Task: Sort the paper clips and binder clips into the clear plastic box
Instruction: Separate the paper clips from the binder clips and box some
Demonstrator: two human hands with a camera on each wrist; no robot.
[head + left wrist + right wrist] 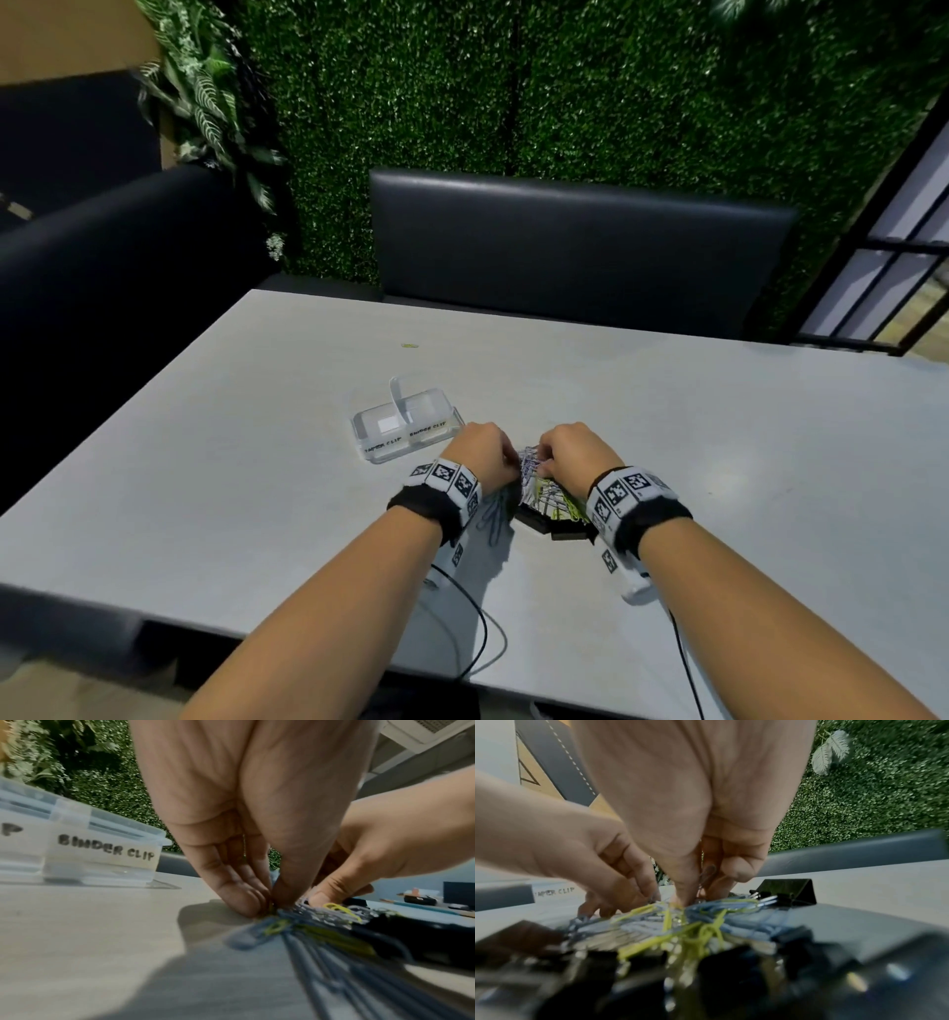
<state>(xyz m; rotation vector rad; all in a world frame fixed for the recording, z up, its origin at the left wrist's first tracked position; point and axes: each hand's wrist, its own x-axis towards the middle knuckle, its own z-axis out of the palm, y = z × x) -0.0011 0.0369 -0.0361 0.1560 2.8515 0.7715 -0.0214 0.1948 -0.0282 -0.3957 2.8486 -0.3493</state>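
Fingers (246,898) of the left hand (480,452) point down and press together against the thumb, pinching paper clips at the near edge of the pile; the right hand (575,452) mirrors it, thumb and fingers closed on a blue clip (707,876) lifted just clear of the heap, probably to tease single clips out of the tangle. Everything sits on a pale grey table (719,437), with a dark bench beyond it against a green hedge wall. The clear box (405,429) stands just left of the hands, lid open, its front labelled for paper clips on the left and binder clips on the right, close enough for short drops; it looks empty so far. The pile (544,496) lies between and under the wrists: blue and yellow paper clips (680,923) heaped over black binder clips (786,891). One yellow clip (409,345) lies alone, well beyond the box.
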